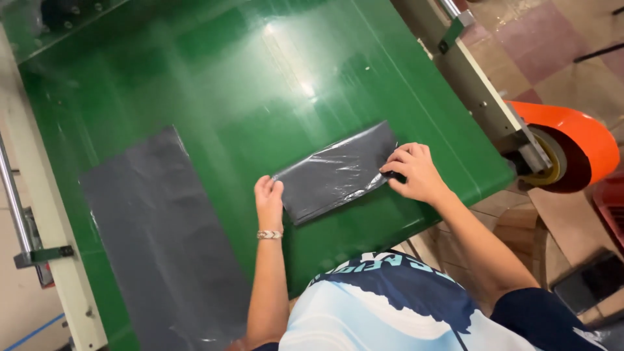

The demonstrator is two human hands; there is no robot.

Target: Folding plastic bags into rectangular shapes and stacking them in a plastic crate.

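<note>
A person leans over a glossy green conveyor belt (pixel 214 78) with both hands on a small dark packet wrapped in clear plastic (pixel 335 172). The packet lies flat on the belt near its front edge, tilted so that its right end sits farther from the person than its left. The left hand (pixel 268 200) rests with flat, unclenched fingers against the packet's near left corner, grasping nothing, apparently pinning that end so it does not slide. The right hand (pixel 415 172) presses down on the right end with its fingers curled over the edge of the wrap; it looks like a pinch on the loose plastic there, though the fingertips hide the exact hold (the film is wrinkled and catches the light just beside them). A beaded bracelet (pixel 269 234) sits on the left wrist.

To the left, well apart from the packet, a larger flat grey sheet (pixel 162 240) lies on the belt, running from mid-belt down toward the front edge. Between the two there is bare green surface, and the whole far half of the belt is open. The belt's right edge is bounded by a pale metal side rail (pixel 474 84), which ends by an orange roller guard (pixel 578 136) just beyond the right hand, so room on that side is tight. A white frame rail (pixel 49 214) bounds the left edge
</note>
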